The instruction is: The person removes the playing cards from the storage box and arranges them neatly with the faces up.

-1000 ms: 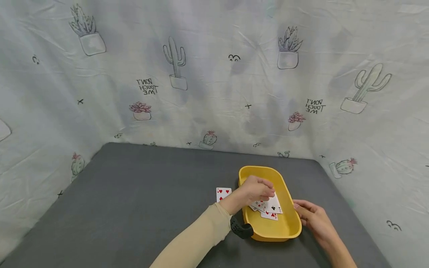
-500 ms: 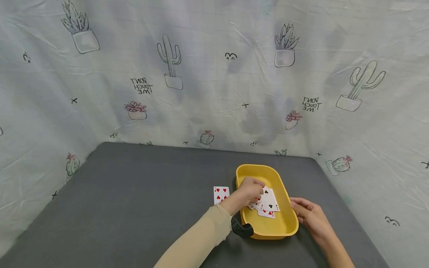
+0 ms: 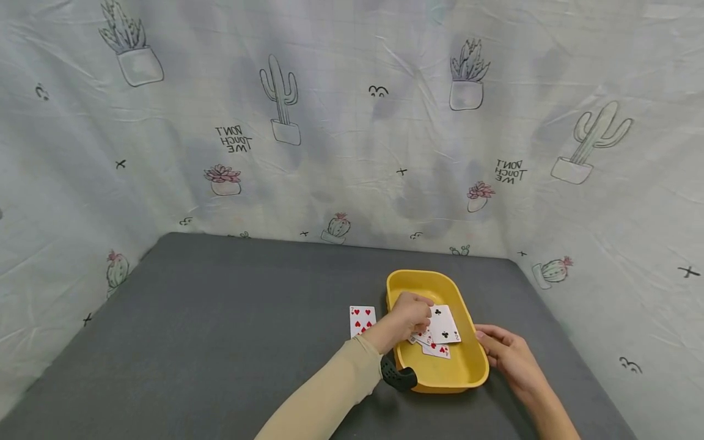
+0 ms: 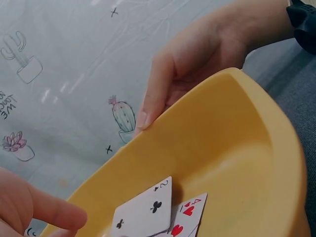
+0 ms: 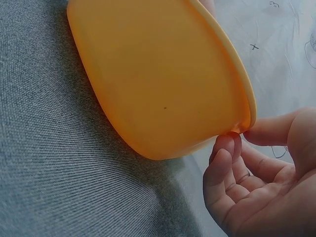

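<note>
A yellow tray (image 3: 475, 363) stands on the table with several playing cards in it. My left hand (image 3: 408, 315) reaches inside over the cards, its fingers bent at the left end of the two of clubs (image 3: 447, 327), which it pinches; the fingertips are partly hidden. Under that card lies a four of hearts (image 4: 187, 212), with more cards part-covered beside it. My right hand (image 3: 508, 354) grips the tray's right rim, thumb on the edge and fingers curled beneath, as the right wrist view shows. A seven of hearts (image 3: 363, 318) lies on the table left of the tray, partly behind the left forearm.
The grey tabletop (image 3: 220, 330) stretches away to the left of the tray. Behind and to both sides hangs a pale cloth (image 3: 330, 122) printed with cacti. A black wrist strap (image 3: 398, 374) on the left wrist is close to the tray's near left rim.
My left hand has drawn back left within the tray. The two of clubs has turned slightly, its near right corner rising a little. My right hand keeps its hold on the rim.
</note>
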A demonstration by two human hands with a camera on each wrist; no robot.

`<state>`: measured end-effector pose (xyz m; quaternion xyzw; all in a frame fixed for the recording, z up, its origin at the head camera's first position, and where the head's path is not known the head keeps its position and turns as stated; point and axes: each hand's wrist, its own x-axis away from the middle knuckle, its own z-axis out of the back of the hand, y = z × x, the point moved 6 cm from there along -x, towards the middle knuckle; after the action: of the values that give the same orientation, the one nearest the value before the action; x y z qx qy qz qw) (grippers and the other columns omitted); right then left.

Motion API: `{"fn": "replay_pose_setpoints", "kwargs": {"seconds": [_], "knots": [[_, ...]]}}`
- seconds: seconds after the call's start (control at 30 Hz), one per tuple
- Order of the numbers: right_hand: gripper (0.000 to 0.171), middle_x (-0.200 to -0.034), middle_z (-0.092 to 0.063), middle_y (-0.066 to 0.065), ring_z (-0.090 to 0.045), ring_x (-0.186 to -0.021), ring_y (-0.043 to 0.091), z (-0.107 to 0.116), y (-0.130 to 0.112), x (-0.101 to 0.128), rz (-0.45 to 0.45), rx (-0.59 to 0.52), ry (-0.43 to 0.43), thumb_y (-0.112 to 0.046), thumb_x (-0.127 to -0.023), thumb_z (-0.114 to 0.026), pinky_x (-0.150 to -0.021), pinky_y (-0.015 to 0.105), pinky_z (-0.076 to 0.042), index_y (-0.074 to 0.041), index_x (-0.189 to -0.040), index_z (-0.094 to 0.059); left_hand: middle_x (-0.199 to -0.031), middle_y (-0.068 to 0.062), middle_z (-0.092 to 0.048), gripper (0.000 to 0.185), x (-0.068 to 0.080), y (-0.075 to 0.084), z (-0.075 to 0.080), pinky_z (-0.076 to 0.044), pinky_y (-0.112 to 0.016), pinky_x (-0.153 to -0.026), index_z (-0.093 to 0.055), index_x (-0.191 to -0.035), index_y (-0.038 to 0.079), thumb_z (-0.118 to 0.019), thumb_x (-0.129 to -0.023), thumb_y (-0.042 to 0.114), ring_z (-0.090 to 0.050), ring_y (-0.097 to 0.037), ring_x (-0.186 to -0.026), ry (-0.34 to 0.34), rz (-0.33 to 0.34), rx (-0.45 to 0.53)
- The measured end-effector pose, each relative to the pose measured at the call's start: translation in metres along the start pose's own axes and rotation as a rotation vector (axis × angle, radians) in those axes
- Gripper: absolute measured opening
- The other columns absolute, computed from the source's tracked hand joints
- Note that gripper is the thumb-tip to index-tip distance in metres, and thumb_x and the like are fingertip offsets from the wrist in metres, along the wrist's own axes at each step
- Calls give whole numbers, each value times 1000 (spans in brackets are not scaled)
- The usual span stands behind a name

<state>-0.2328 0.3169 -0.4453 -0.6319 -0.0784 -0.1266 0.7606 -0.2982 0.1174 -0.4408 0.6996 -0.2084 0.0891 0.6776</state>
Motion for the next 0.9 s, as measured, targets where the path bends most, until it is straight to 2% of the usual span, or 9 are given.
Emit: {"fn": "replay_pose_setpoints", "kwargs": {"seconds": [0.13, 0.37, 0.43, 0.53, 0.63, 0.7, 0.9], "knots": [[52, -113, -66, 10, -64, -92, 18, 0, 0, 0, 3, -9, 4, -26, -98, -63, -77, 32, -57, 9, -134, -51, -85, -9, -58, 23, -2, -2, 0, -41, -20, -52, -68, -107, -1, -58, -88, -8, -43, -15, -55, 11, 11, 11], [51, -114, -66, 11, -64, -92, 18, -1, 1, 2, -15, 5, 24, -26, -99, -63, -76, 32, -57, 8, -134, -51, -97, -7, -59, 22, 2, -1, 0, -48, -27, -64, -68, -111, -1, -62, -90, -3, -55, -22, -77, 15, 10, -7], [51, -115, -65, 11, -64, -92, 18, -1, 0, 3, -13, 7, 22, -26, -99, -63, -76, 32, -57, 8, -134, -51, -96, -7, -60, 24, 3, -1, 0, -47, -26, -62, -67, -111, -1, -62, -88, -5, -54, -20, -74, 14, 1, 1], [51, -114, -66, 11, -64, -92, 18, -1, -1, 3, -6, 6, 20, -27, -98, -63, -77, 32, -57, 8, -134, -52, -93, -9, -63, 25, 4, 0, -2, -54, -25, -64, -64, -108, -5, -63, -84, -9, -59, -17, -69, -16, -22, 20], [53, -113, -66, 10, -64, -92, 18, -1, -1, 3, 2, 7, 18, -29, -98, -64, -77, 32, -57, 8, -133, -53, -87, -13, -66, 26, 4, 0, -6, -59, -33, -65, -63, -106, -8, -67, -81, -12, -69, -23, -70, -47, -47, 4], [54, -113, -66, 9, -65, -92, 18, 0, 0, 2, 5, 9, 15, -30, -97, -65, -77, 32, -57, 8, -133, -53, -83, -14, -66, 25, 4, -1, -10, -59, -37, -63, -64, -105, -8, -70, -81, -13, -71, -28, -71, -62, -56, -18], [52, -112, -66, 9, -64, -92, 17, 0, 2, 1, 17, 4, 14, -28, -98, -64, -77, 33, -57, 9, -132, -53, -79, -14, -65, 21, 0, -8, -17, -59, -37, -60, -64, -101, -6, -69, -82, -15, -71, -32, -70, -69, -45, -25]]}}
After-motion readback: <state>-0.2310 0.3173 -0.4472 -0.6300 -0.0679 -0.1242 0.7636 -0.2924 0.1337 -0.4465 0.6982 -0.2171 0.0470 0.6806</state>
